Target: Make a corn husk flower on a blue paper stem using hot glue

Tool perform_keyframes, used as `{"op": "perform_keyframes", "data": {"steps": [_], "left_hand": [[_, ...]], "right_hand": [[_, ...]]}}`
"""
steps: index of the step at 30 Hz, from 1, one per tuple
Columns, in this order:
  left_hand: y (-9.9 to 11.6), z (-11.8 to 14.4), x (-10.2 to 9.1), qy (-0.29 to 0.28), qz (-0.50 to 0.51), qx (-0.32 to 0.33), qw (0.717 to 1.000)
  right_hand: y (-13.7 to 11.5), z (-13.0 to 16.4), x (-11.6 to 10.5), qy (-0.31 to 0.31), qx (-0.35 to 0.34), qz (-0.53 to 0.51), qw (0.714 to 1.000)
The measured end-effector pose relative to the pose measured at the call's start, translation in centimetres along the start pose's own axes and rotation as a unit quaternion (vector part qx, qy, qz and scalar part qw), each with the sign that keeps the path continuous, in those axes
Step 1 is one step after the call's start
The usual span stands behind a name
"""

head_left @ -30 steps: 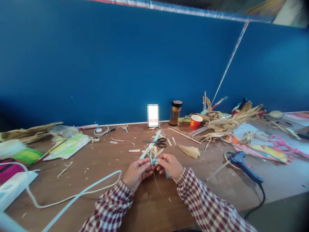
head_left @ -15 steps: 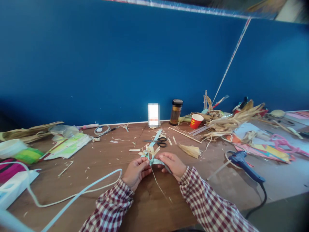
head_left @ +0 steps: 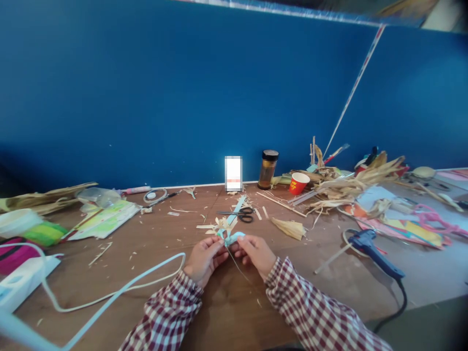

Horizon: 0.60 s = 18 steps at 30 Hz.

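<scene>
At the left, a white cable (head_left: 117, 294) is lying in a loop, its bend reaching near the left hand (head_left: 204, 259). That hand is pinching the base of a small flower (head_left: 224, 224) between thumb and fingers, just above the table (head_left: 219, 312) by the look of it. The flower is sitting at these fingertips on their far side, its pale petals spreading away from the person, so the left hand is the nearer one to it. A pale blue strip (head_left: 234, 237) is running rightward from the base, its long axis going roughly crosswise between the hands and bending on the way. The right hand (head_left: 258, 252) is gripping the strip toward its right part, thumb against fingers; how far its end is reaching behind them I cannot tell. A thin thread (head_left: 236, 264) is trailing from the base toward the person, slanting right. Beyond the flower, scissors (head_left: 244, 213) are lying across a second strip (head_left: 239, 204). Farther right, a dry husk (head_left: 288, 228) is resting on the table, and then a blue glue gun (head_left: 376, 252).
</scene>
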<state>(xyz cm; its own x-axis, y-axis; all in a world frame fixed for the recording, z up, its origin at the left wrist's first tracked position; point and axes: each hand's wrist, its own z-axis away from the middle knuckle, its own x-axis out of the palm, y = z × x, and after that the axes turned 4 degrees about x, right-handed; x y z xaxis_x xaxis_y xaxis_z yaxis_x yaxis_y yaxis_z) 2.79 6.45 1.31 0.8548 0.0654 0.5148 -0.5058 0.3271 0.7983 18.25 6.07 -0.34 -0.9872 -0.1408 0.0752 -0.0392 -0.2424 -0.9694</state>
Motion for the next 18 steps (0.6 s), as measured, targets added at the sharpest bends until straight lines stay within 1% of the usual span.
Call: {"op": "perform_keyframes", "data": {"steps": [3,5,7,11,16,18], "left_hand": [[-0.1,0.1,0.3,-0.001,-0.017,-0.002,1.000],[-0.3,0.1,0.4,0.006,-0.023,0.009,1.000],[-0.4,0.0,0.5,0.014,-0.024,0.020,0.999],[-0.5,-0.1,0.5,0.038,-0.018,0.032,0.999],[-0.4,0.0,0.7,0.043,-0.012,0.037,0.998],[-0.5,0.1,0.7,0.042,-0.011,0.039,0.998]], "right_hand": [[-0.4,-0.1,-0.1,0.019,0.035,-0.084,0.996],[-0.5,0.1,-0.1,0.028,0.031,-0.090,0.995],[-0.3,0.2,0.0,0.048,0.012,-0.066,0.997],[0.1,0.4,0.1,0.078,-0.048,-0.003,0.996],[-0.2,0.7,0.3,0.079,-0.102,0.051,0.990],[-0.5,1.0,0.5,0.087,-0.136,0.083,0.983]]}}
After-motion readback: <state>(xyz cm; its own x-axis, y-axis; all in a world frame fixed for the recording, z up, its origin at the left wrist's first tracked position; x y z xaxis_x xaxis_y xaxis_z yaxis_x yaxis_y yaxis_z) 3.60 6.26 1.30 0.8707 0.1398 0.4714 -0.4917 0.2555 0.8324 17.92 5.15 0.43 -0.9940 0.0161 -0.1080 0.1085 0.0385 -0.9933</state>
